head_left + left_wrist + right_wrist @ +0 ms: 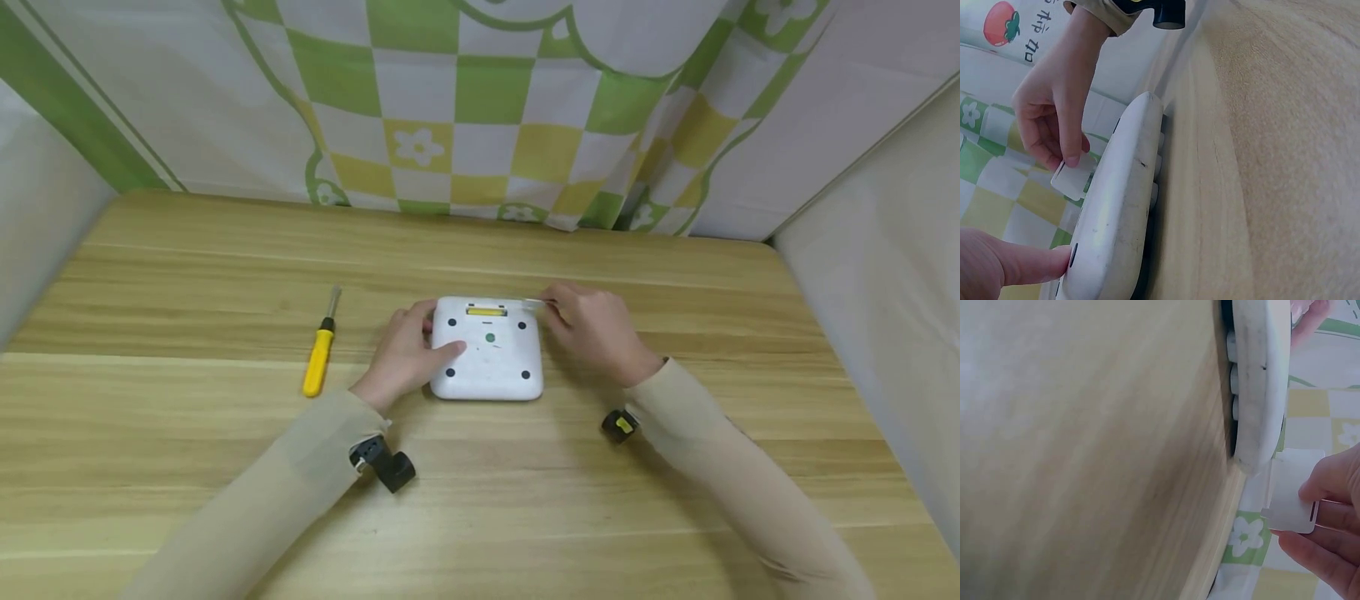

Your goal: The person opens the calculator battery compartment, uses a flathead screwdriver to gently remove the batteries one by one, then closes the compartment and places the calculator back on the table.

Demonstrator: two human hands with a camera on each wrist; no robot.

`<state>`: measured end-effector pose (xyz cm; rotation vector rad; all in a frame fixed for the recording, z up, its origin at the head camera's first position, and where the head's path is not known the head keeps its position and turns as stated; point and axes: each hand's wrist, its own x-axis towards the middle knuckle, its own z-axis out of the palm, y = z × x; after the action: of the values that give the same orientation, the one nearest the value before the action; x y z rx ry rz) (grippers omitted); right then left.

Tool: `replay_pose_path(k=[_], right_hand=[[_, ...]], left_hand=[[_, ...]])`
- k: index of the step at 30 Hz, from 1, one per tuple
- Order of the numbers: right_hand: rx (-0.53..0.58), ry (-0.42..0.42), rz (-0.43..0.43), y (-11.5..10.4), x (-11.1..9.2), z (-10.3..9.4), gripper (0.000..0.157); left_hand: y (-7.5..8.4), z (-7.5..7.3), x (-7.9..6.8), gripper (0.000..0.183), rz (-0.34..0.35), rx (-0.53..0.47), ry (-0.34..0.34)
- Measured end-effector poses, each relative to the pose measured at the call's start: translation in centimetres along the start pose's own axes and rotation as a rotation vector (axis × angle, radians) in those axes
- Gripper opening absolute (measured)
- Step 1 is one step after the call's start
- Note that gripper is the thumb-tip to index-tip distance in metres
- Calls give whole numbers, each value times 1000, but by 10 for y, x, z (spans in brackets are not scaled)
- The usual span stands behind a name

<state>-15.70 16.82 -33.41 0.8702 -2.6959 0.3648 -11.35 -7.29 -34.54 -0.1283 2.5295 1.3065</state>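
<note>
A white square device (pixel 491 367) with dark round feet lies back side up on the table; key-like bumps show beneath it in both wrist views. In its uncovered compartment at the far edge sits a yellow battery (pixel 487 312). My left hand (pixel 405 350) grips the device's left side, thumb on the back. At the far right corner my right hand (pixel 600 329) pinches a thin white battery cover (pixel 1294 487) between thumb and fingers. In the left wrist view the cover (pixel 1074 179) is held upright just beyond the device, partly behind it.
A screwdriver (pixel 318 358) with a yellow handle lies left of the left hand. The wooden table (pixel 525 517) ends at the back against a green, white and yellow checked curtain (pixel 487 92). A small black camera sits on each wrist.
</note>
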Motion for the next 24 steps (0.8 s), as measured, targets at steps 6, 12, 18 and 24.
replay_pose_path(k=[6, 12, 18, 24], right_hand=[[-5, 0, 7, 6, -5, -1, 16], [-15, -5, 17, 12, -11, -4, 16], [-23, -46, 54, 20, -17, -8, 15], [-40, -88, 83, 26, -22, -8, 13]], left_hand=[[0, 1, 0, 71, 3, 8, 3], [1, 1, 0, 71, 4, 5, -1], [0, 0, 0, 71, 6, -4, -1], [0, 1, 0, 70, 1, -10, -1]])
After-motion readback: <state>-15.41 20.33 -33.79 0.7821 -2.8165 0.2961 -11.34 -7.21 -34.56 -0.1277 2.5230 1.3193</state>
